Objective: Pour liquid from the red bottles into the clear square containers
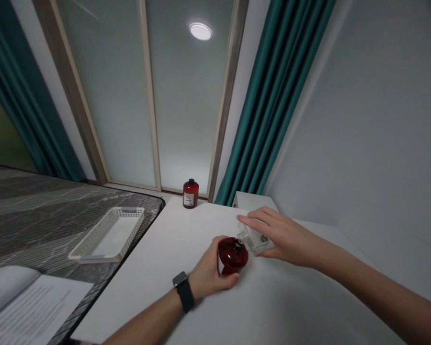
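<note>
A dark red bottle (233,253) without a cap is gripped around its body by my left hand (212,270), which wears a watch. My right hand (273,235) holds a clear bottle (256,238) with a pale label, tilted so that its neck points left and down. The clear neck meets or hangs just over the mouth of the red bottle; whether they touch I cannot tell. Any liquid passing between them is too small to make out.
Another red bottle (190,194) with a black cap stands at the back of the white table (158,287). To the left, a white basket (109,235) and an open book (36,306) lie on a grey patterned surface (57,206). A white box (255,200) stands behind the table.
</note>
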